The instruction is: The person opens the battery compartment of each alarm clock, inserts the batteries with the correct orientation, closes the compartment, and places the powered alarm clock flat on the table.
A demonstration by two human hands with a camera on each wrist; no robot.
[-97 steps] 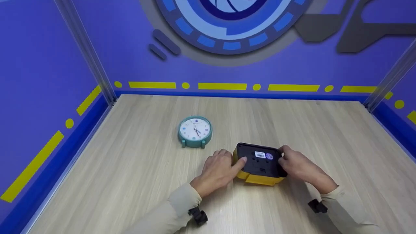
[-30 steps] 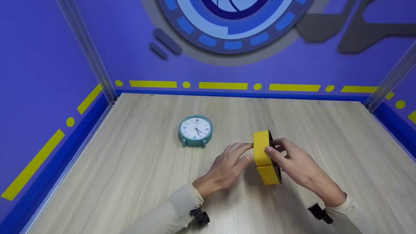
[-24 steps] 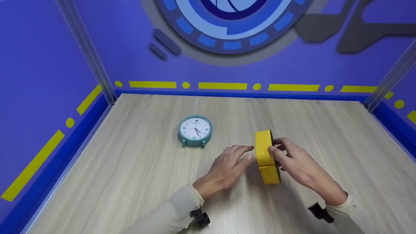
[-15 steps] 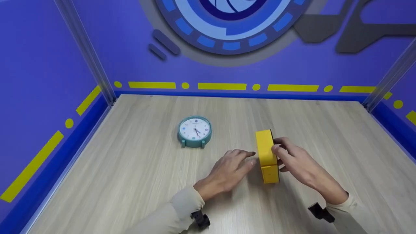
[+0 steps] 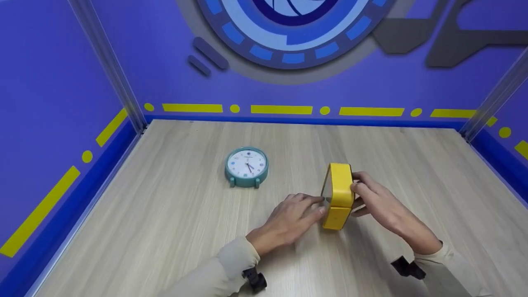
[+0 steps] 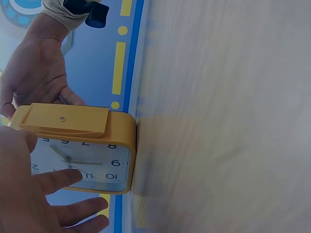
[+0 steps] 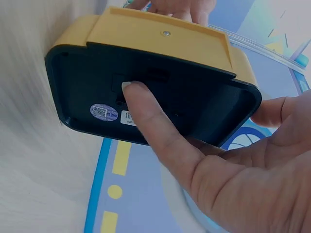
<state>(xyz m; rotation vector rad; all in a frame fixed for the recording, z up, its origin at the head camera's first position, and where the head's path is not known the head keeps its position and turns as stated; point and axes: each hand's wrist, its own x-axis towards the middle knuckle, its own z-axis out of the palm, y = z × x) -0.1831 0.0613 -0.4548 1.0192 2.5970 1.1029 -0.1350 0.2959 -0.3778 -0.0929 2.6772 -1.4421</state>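
Note:
A yellow alarm clock (image 5: 342,185) stands on edge between the hands. Its white dial (image 6: 115,150) points left and its black back (image 7: 77,87) right. Whether its lower side touches the table cannot be told. My right hand (image 5: 385,206) holds the clock, the thumb at the case edge and a finger (image 7: 150,114) lying across the back. My left hand (image 5: 286,220) is at the dial side with fingers extended. Its index finger (image 6: 60,179) reaches over the dial, and its thumb lies by the base. Fingers behind the clock are partly hidden in the head view.
A round teal alarm clock (image 5: 246,167) rests face up on the wooden table (image 5: 185,198), left of and beyond the hands. Blue-purple panels (image 5: 156,74) with yellow marks enclose the table's back and sides.
The yellow clock lay back up in both hands at first, then was turned onto its side. Over the last half second it swivelled slightly, so its dial shows. The teal clock stayed put.

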